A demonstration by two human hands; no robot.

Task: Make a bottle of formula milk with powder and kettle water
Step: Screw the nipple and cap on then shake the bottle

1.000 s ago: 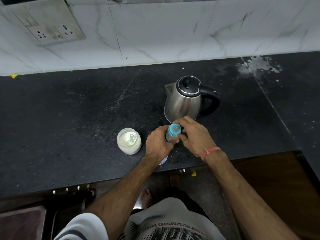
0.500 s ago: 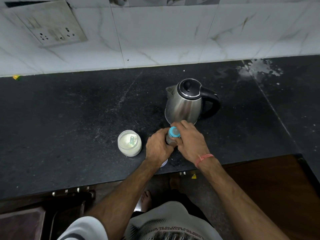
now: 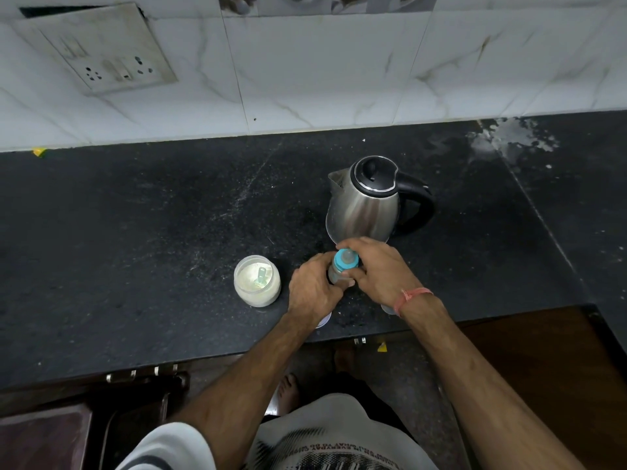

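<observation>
A small baby bottle (image 3: 337,274) with a blue teat collar (image 3: 346,260) stands on the black counter (image 3: 135,232), just in front of the steel kettle (image 3: 368,201). My left hand (image 3: 314,290) grips the bottle's body from the left. My right hand (image 3: 376,269) is wrapped around the blue collar at the top. An open jar of white powder (image 3: 257,280) with a pale scoop inside sits to the left of my hands. The bottle's lower part is hidden by my fingers.
A white lid (image 3: 324,321) peeks out under my left wrist near the counter's front edge. A clear cap (image 3: 388,308) shows below my right wrist. A white spill stain (image 3: 509,140) marks the back right. A wall socket (image 3: 101,49) is at upper left.
Both hands stay on the bottle. My right hand has shifted a little around the blue collar, as if turning it. The kettle and jar have not moved.
</observation>
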